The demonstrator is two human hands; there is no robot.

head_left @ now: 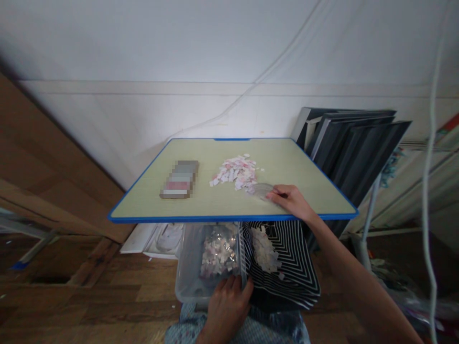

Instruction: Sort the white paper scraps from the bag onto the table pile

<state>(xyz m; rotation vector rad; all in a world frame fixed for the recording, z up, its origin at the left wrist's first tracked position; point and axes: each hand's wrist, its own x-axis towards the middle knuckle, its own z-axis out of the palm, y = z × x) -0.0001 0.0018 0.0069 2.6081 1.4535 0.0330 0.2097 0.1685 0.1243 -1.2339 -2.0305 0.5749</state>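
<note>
1. A pale-topped, blue-edged desk (315, 191) spans the centre of the frame. A loose pile of white and pink flakes (234, 171) lies on it, just above the middle.
2. Right of centre, the right hand (292, 200) pinches a clear, thin, rounded piece (260, 190) between its fingers; the piece's far edge meets the pile's lower right side.
3. At bottom centre, the left hand (229, 301) has its fingers curled over the near right corner of a clear plastic bin (188, 272), below the desk. Inside is a shiny clear bag of similar flakes (218, 253).
4. Right of the bin, a black-and-white striped bag (301, 272) has more pale flakes (265, 253) on it.
5. On the desk's left side is a blurred-out block (179, 179).
6. The step in hand seems to be working the clear piece against the pile; the next move likely calls for a low, steady right hand and a firm left grip.
</note>
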